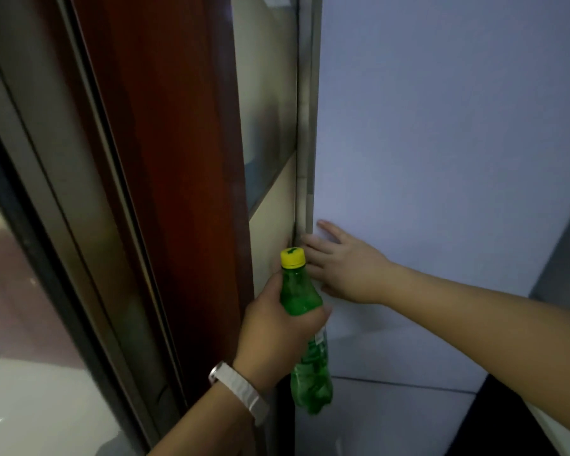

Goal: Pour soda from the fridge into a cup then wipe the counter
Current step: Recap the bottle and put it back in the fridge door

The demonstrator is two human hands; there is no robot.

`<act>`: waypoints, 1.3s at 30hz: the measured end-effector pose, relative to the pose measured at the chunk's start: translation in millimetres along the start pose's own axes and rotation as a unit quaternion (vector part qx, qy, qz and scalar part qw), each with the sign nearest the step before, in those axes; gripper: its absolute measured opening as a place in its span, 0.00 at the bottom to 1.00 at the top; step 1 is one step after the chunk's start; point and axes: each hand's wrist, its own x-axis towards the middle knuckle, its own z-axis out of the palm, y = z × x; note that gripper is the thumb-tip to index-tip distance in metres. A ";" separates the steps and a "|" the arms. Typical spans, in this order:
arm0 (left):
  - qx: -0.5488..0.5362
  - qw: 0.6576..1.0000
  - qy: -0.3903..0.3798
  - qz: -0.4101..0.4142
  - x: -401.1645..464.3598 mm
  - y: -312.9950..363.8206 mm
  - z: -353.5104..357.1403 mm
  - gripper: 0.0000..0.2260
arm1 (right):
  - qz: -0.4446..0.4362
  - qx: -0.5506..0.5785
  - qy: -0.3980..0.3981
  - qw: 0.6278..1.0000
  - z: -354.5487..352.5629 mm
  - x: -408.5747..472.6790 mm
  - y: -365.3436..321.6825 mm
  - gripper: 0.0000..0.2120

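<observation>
Nearest the camera is the left forearm, with a pale wristband (241, 391) strapped round the wrist. Just beyond it the left hand (277, 320) has its fingers (323, 312) curled round the upper body of a green soda bottle (310, 360), thumb on the near side. The bottle stands nearly upright, its long axis running top to bottom with the base hanging below the hand and the yellow cap (293, 257) still on at the top. So the soda is out of the fridge and in hand, capped, with nothing poured yet.

Further out, the right hand (346, 268) reaches across from the right with fingers straight and spread, palm flat against the pale fridge door (441, 143) close to its left edge. It holds nothing; it looks like a push to seat the door against the grey seal strip (305, 126) that runs up that edge. The hand lies just behind and to the right of the bottle's neck, close to it.

Left of the fridge stand a reddish-brown wooden panel (178, 159) and a glass-fronted metal frame (63, 192). Neither cup nor worktop is in view, so the bottle will have to be carried elsewhere, and the right hand is the free one to twist off the cap.
</observation>
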 end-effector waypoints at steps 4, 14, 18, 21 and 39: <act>0.027 1.000 -0.016 -0.001 -15.7 4.3 -8.1 0.16 | 0.018 -0.023 -0.028 0.999 -21.1 -9.9 -12.0 0.24; 0.081 0.997 0.001 0.015 -72.0 31.0 -21.3 0.16 | 0.028 -0.020 0.025 0.999 -87.0 -71.9 -49.4 0.13; 0.079 0.997 0.003 0.014 -98.1 42.6 -13.8 0.16 | 0.039 -0.003 0.011 0.999 -118.0 -108.1 -63.8 0.16; 0.072 0.997 -0.009 0.025 -116.8 51.9 -4.6 0.16 | 0.057 -0.001 0.007 0.998 -136.0 -137.5 -74.3 0.15; 0.015 0.976 -0.199 0.085 -125.6 77.1 77.8 0.15 | 0.257 -0.004 -0.122 0.959 -235.0 -283.3 -134.9 0.22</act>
